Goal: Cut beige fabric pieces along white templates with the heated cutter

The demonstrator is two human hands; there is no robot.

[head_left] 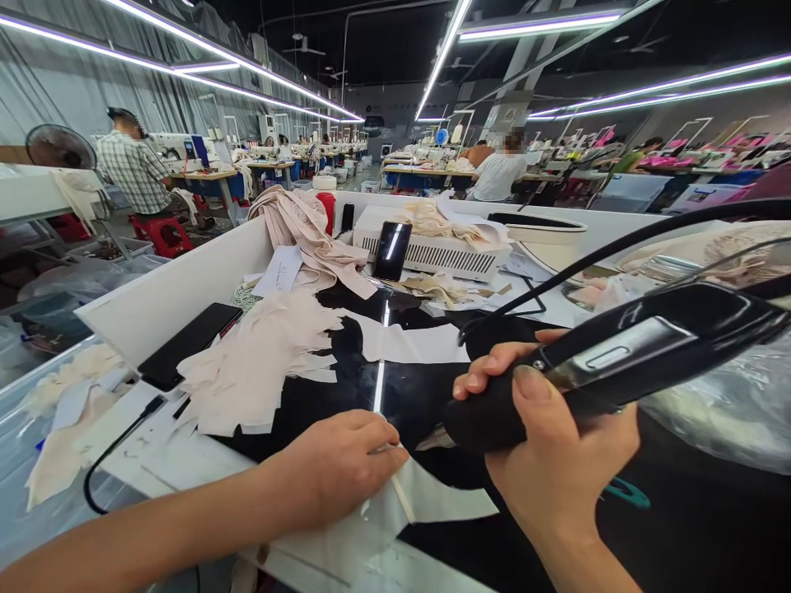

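Fingers of my right hand (565, 449) close around the glossy black, silver-panelled handheld tool (630, 346), which I hold raised above the shiny black work surface (423, 395). My left hand (346, 465), fingers curled inward, sits at the edge of a thin whitish fabric piece (445, 498); by head view I cannot tell whether it grips that. Layered pale pink fabric pieces (253, 354) lie beyond it.

The tool (624, 350) is black, the cloth pile (250, 366) pinkish-beige.
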